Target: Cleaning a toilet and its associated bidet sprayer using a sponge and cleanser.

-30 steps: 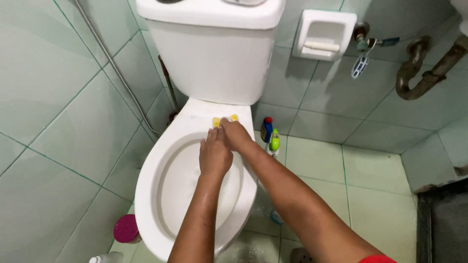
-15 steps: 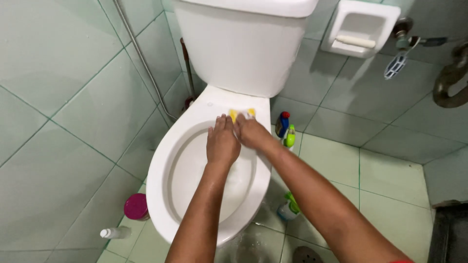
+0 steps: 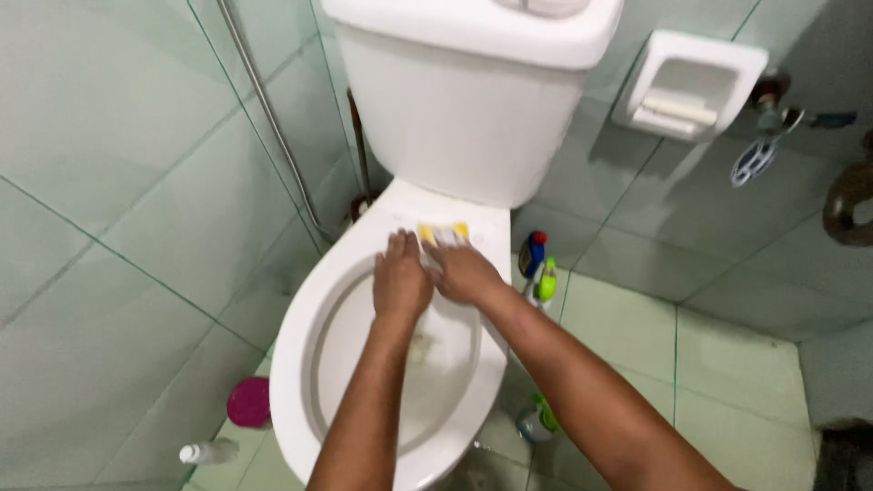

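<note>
A: What's nearest?

B: I see my forearms cut off below. My left hand (image 3: 400, 280) lies flat on the toilet seat (image 3: 300, 336); my right hand (image 3: 462, 271) presses a yellow sponge (image 3: 442, 234), mostly hidden.

A: Farther back?

B: The cistern (image 3: 464, 109)'s top is cropped; the wall holder (image 3: 688, 86) has a bare roller.
</note>
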